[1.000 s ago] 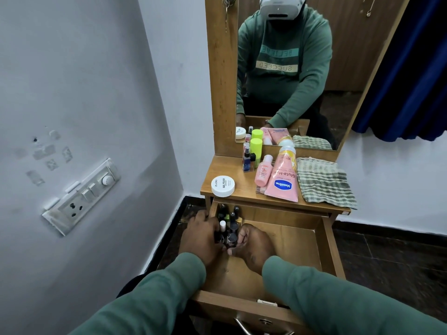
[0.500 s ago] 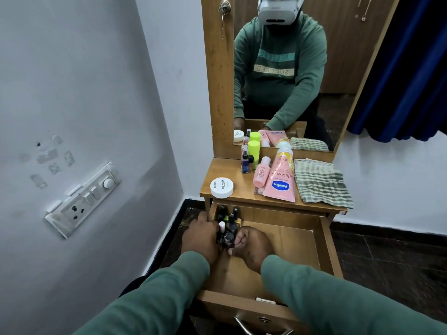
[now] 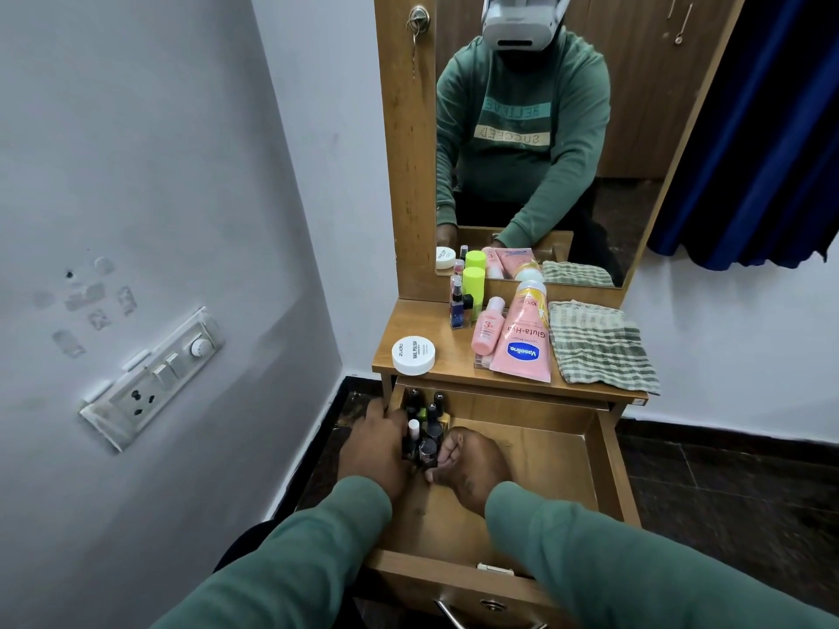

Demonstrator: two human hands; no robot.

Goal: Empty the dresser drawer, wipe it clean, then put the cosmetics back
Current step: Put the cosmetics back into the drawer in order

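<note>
Fingers (image 3: 447, 451) of my right hand (image 3: 472, 465) curl against the near right side of the nail polish bottles (image 3: 426, 431), and my left hand (image 3: 377, 451) wraps round their left side, so I clasp the cluster between both hands. It stands in the far left corner of the open drawer (image 3: 610, 469). On the dresser top (image 3: 440, 324) a white jar (image 3: 413, 355) sits at the front left corner, with a pink bottle (image 3: 488, 331), a Vaseline tube (image 3: 522, 342) and a checked cloth (image 3: 599, 342) toward the right edge.
</note>
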